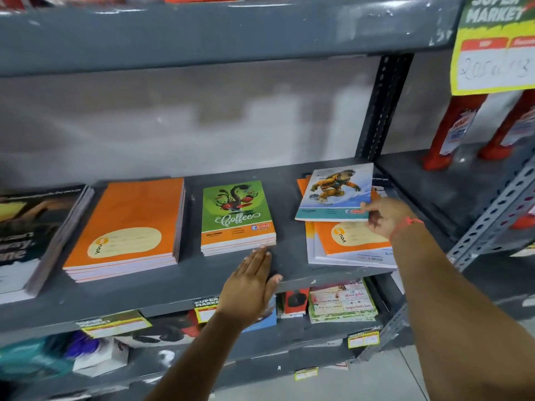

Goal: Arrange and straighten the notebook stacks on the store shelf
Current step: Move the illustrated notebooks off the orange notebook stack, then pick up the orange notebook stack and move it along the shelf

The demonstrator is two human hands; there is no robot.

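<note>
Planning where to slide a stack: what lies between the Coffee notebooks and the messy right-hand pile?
Only bare shelf between the Coffee stack and the right pile, in the head view.

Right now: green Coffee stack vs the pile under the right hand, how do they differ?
The Coffee stack is squared, its edges aligned; the right pile is fanned and skewed, with mixed covers. The left hand lies flat, fingertips at the Coffee stack's front corner; the right hand grips a snowboarder notebook tilted up off the right pile. Both sit on the same grey shelf.
</note>
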